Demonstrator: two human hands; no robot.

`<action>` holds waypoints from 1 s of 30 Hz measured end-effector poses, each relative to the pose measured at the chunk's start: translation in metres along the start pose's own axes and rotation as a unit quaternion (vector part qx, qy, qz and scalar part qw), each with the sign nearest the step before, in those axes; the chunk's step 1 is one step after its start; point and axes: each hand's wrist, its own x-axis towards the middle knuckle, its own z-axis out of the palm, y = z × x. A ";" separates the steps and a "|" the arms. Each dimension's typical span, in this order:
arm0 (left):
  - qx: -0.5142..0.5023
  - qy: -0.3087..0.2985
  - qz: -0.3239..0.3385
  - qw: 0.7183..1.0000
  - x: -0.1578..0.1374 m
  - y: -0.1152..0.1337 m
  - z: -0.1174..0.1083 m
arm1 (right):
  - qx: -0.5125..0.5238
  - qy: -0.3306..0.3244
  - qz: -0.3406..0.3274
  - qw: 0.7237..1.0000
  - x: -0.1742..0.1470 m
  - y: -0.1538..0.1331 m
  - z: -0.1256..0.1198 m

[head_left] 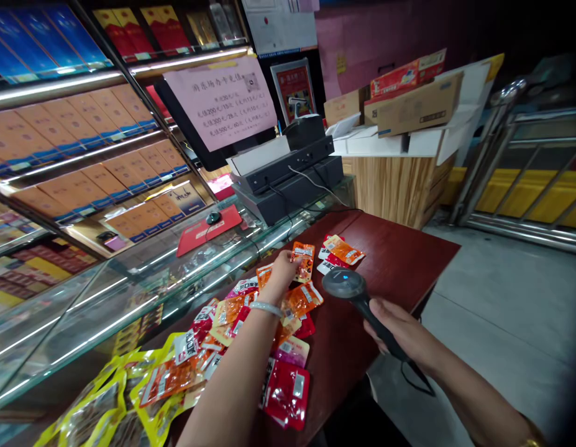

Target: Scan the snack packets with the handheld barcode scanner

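My left hand (284, 270), with a pale bangle on its wrist, reaches over a pile of snack packets and pinches an orange snack packet (304, 261) at its left edge. My right hand (399, 326) is wrapped around the handle of a black barcode scanner (344, 284), whose head points toward the packets. Red, orange and pink packets lie under and around my left forearm, among them a red packet (288, 392) close to the table's front edge. Beyond the scanner rests a small group of packets with an orange one (344, 249) on top.
A dark red table (390, 248) adjoins a glass counter (105, 298). Yellow-edged snack bags (105, 403) lie at the lower left. On the counter stand a monitor with a pink sign (222, 102), a cash register (292, 180) and a mouse (214, 218). A metal railing (525, 180) stands right.
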 end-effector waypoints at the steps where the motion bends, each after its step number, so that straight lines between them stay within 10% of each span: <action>1: -0.091 -0.013 -0.012 0.996 -0.004 0.000 -0.003 | 0.002 -0.003 0.000 1.000 -0.001 0.000 0.001; 8: -0.465 -0.157 -0.064 0.869 -0.047 0.012 -0.031 | 0.016 -0.024 -0.014 0.999 -0.006 0.002 0.012; 19: -0.592 -0.290 -0.147 0.738 -0.097 0.004 -0.041 | 0.009 -0.073 -0.065 0.995 -0.014 -0.014 0.038; 30: -0.636 -0.197 -0.096 0.740 -0.092 -0.008 -0.055 | -0.038 -0.115 -0.004 0.993 -0.018 -0.005 0.047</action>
